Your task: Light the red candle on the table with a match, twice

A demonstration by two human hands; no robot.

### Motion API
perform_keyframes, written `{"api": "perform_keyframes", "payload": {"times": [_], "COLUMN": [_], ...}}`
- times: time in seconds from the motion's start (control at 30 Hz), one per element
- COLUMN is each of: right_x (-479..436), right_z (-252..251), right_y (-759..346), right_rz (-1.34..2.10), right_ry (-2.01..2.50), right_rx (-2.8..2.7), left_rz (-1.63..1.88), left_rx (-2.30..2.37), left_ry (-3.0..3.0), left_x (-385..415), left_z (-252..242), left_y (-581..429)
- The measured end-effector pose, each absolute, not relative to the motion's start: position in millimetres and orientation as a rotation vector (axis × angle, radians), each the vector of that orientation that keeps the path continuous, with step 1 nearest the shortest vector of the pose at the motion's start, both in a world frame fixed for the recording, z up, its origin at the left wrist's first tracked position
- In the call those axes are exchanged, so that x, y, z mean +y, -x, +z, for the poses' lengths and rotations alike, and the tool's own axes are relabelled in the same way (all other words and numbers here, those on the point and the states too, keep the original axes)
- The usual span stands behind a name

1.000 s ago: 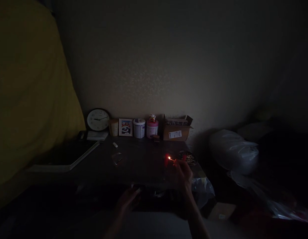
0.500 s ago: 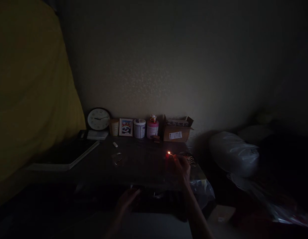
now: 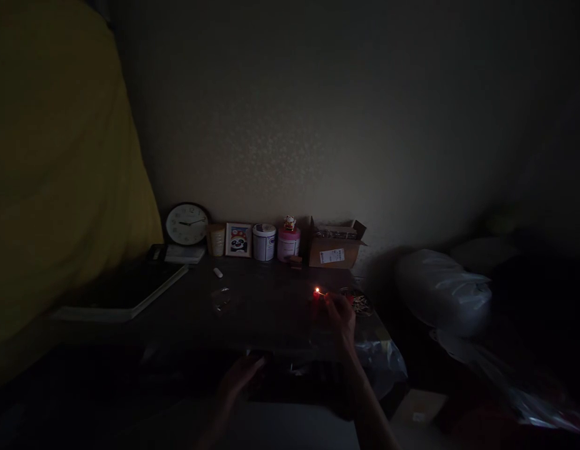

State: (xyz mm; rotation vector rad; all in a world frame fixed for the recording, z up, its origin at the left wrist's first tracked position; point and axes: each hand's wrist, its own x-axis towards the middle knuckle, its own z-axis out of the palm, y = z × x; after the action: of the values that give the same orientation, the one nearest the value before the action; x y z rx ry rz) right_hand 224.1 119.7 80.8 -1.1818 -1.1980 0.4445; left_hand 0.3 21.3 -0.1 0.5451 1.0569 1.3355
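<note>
The room is dark. My right hand (image 3: 340, 310) is closed in a pinch on a burning match (image 3: 322, 293), held tilted above the desk. Its small flame is at the top of a short red candle (image 3: 316, 298), and I cannot tell whether the wick is alight. Beside my right hand lies a round dish of matchsticks (image 3: 362, 305), partly hidden by the hand. My left hand (image 3: 243, 373) hovers by the desk's front edge, its fingers curled round something too dark to make out.
Along the wall stand a clock (image 3: 187, 224), a framed panda picture (image 3: 238, 240), a white tub (image 3: 264, 242), a pink-lidded tub (image 3: 289, 244) and an open carton (image 3: 334, 253). A small clear packet (image 3: 221, 300) lies on the desk (image 3: 266, 300). White plastic bags (image 3: 444, 290) sit at right.
My right hand has moved slightly left and down, bringing the match flame closer to the candle's top. My left hand has hardly moved.
</note>
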Motion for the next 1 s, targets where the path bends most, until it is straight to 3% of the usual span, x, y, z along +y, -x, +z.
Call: {"api": "perform_keyframes", "payload": {"times": [0.67,1.0], "right_x": [122.4,119.6], "right_z": [79.9,88.3], "right_y": [-223.2,-222.3], "right_rz": [0.455,0.407], "right_ry": [1.194,1.194], "right_rx": [-1.199,-1.167], "left_rz": [1.296,1.309], "left_rx": [1.047,1.019], "left_ry": [-0.588,-0.568], "left_x": [14.0,27.9], "left_z": [19.2,-13.1], "left_y": [-0.3,0.3]}}
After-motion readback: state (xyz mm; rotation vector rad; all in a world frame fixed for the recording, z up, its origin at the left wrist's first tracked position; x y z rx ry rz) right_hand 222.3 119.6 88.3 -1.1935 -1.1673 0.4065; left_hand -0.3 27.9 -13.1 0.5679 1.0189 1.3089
